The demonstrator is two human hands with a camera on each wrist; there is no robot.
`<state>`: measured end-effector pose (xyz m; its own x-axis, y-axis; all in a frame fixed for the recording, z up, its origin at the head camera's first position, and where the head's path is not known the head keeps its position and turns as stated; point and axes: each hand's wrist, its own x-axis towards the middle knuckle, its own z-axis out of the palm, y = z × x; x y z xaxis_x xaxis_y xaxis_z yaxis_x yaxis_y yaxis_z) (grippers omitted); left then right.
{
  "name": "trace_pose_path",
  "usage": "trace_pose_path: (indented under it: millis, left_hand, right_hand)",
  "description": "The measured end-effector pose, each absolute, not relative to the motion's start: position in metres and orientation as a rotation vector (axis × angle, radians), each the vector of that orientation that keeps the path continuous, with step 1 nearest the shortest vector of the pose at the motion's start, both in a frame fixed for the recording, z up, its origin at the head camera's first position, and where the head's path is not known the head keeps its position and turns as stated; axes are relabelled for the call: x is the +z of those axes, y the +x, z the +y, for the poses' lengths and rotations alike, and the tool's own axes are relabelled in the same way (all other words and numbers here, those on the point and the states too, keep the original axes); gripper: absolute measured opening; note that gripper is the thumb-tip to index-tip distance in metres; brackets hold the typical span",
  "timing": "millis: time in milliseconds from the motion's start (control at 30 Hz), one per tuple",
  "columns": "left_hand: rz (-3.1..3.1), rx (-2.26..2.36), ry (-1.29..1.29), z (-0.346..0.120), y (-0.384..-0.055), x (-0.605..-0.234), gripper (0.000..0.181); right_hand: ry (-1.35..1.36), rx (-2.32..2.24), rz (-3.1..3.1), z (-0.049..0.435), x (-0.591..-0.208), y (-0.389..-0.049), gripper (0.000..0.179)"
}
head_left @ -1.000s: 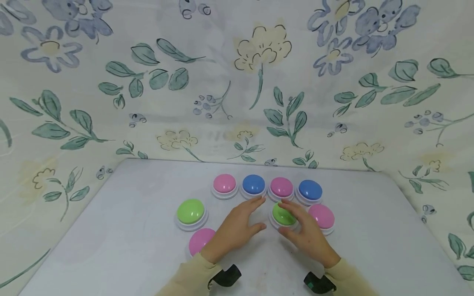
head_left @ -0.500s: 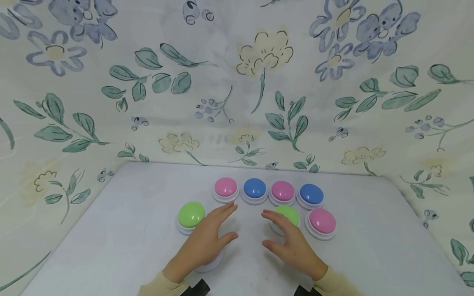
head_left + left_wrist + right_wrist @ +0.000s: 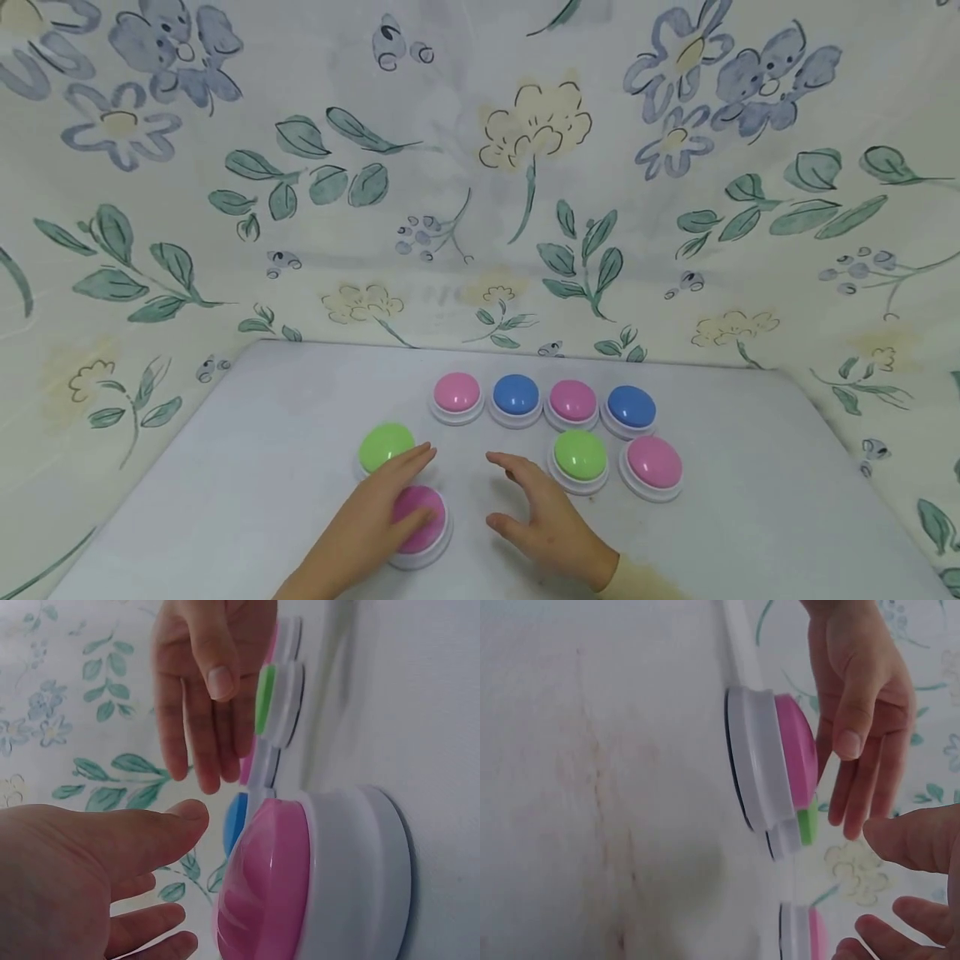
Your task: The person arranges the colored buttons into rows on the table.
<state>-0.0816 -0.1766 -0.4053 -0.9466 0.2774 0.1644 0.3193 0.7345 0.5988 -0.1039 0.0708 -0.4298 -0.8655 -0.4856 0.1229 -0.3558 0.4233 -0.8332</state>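
Observation:
My left hand (image 3: 367,521) is over the front-left pink push button (image 3: 422,533), fingers loosely extended, and overlaps part of it and of the green push button (image 3: 384,443) behind. In the left wrist view, the thumb and fingers of that hand (image 3: 82,870) are spread beside the pink dome (image 3: 274,877), with a gap between. My right hand (image 3: 551,525) faces it across the table, thumb and fingers parted, holding nothing. Closest to the right hand is another green button (image 3: 581,457), just behind it. All the buttons have domed tops on round white bases.
Along the back stand a pink button (image 3: 457,393), a blue button (image 3: 516,396), a second pink button (image 3: 573,402) and a second blue button (image 3: 632,407). One more pink button (image 3: 655,463) sits at the right. Floral cloth (image 3: 450,275) hangs behind the white table (image 3: 750,533).
Both hands have moved left and toward the person; the left came from near the middle to over the front-left pink button. The right hand has come off the right green button. The buttons keep their layout.

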Motion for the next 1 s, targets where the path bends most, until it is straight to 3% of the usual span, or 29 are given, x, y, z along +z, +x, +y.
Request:
trace_pose_path:
  millis: [533, 1000]
  left_hand:
    - [-2.952, -0.955, -0.444, -0.204, -0.066, -0.419, 0.07]
    - [-2.817, -0.894, -0.621, -0.215, -0.059, -0.438, 0.078]
  right_hand:
    - [-1.042, -1.414, 2.552, 0.034, -0.44, -0.101, 0.06]
    - [-1.208, -1.265, 2.593, 0.013, -0.447, -0.096, 0.061]
